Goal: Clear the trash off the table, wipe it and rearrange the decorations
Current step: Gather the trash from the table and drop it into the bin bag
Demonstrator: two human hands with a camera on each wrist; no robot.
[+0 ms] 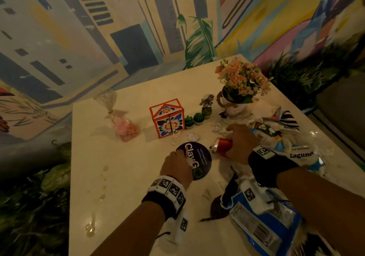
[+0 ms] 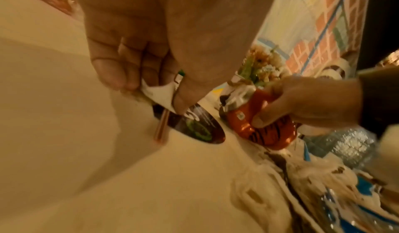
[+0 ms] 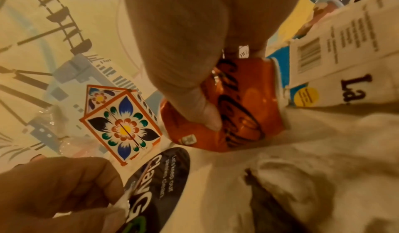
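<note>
Crushed orange can (image 1: 222, 146) lies on its side, gripped under the right hand (image 1: 241, 143). White paper scrap (image 2: 158, 93) is pinched beneath the left hand (image 1: 175, 167).

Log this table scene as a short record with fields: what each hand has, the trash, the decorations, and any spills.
left hand: pinches a white paper scrap over the round dark sticker
right hand: grip around a crushed orange can
trash: blue-and-white wrapper, plastic bottle
decorations: floral house box, flower pot, three small cacti
spills: droplets on table
</note>
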